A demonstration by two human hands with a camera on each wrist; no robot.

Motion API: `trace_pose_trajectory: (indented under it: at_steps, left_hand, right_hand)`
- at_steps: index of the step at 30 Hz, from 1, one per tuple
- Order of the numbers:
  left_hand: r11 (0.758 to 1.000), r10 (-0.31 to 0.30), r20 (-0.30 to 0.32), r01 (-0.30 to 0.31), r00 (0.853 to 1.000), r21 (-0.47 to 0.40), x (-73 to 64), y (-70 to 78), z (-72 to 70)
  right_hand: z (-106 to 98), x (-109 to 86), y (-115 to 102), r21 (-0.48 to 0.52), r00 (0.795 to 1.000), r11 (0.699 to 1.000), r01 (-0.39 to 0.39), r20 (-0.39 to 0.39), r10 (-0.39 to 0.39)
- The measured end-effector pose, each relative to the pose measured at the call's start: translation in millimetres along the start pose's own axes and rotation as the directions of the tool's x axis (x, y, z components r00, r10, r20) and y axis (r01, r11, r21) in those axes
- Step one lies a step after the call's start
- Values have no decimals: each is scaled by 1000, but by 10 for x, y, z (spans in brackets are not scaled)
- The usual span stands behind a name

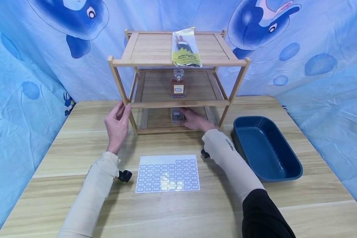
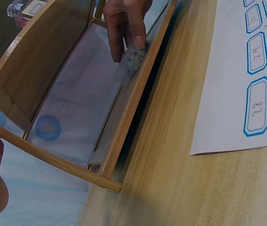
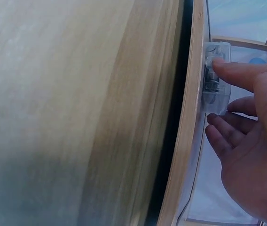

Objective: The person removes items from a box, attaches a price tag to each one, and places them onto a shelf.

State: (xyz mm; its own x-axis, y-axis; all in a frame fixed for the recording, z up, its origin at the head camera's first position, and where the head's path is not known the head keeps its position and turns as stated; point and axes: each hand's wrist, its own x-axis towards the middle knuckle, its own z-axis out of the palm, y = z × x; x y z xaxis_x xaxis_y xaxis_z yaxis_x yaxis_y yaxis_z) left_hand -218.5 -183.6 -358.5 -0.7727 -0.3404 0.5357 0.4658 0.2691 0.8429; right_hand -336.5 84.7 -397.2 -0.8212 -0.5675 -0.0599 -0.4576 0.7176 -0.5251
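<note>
A three-tier wooden shelf (image 1: 154, 105) stands at the back of the table. My left hand (image 1: 117, 125) holds its left front post at the middle tier, thumb in front and fingers partly hidden behind. On the bottom tier, my right hand (image 1: 194, 119) grips a small clear plastic box (image 3: 222, 97) with dark and metallic bits inside. The thumb lies on the box's face and the index finger is at its side. A perfume bottle (image 1: 178, 84) stands on the middle tier above. A pack of artist brushes (image 1: 185, 49) lies on the top tier.
A sheet of numbered blue-bordered labels (image 1: 168, 173) lies on the table in front of the shelf, some labels gone from its top row. To the right, beside my right forearm, sits a deep blue plastic basin (image 1: 264, 145). A blue patterned curtain hangs behind.
</note>
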Motion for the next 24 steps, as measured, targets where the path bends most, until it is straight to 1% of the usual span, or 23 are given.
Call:
trace_pose_trajectory:
  at_steps: [3, 10, 11, 13, 16, 18, 21, 24]
  left_hand:
    - [1000, -6, 1, 6, 1000, 1, -1, -9, 8]
    - [1000, -13, -1, 13, 1000, -19, 92, -360, 22]
    - [1000, -14, -1, 14, 1000, -25, 96, -378, 21]
    - [999, -19, -2, 18, 1000, -33, 102, -400, 19]
    - [999, -27, -7, 26, 1000, -38, 106, -408, -11]
    - [999, -36, -8, 35, 999, -36, 111, -407, -30]
    - [998, -51, -4, 51, 999, -30, 121, -405, -65]
    - [997, -70, 8, 70, 998, -20, 143, -397, -112]
  right_hand:
    - [3, -16, 13, -1, 1000, 1000, -14, -5, 14]
    - [10, -119, 34, 39, 996, 997, -67, -61, 70]
    - [10, -142, 35, 41, 994, 996, -75, -71, 78]
    - [11, -187, 37, 40, 992, 996, -75, -97, 79]
    - [16, -240, 15, 24, 989, 998, -51, -141, 54]
    - [24, -288, -9, 14, 985, 999, -49, -166, 50]
    - [45, -380, -87, -13, 980, 997, -70, -187, 67]
    - [92, -486, -187, -81, 980, 992, -101, -180, 86]
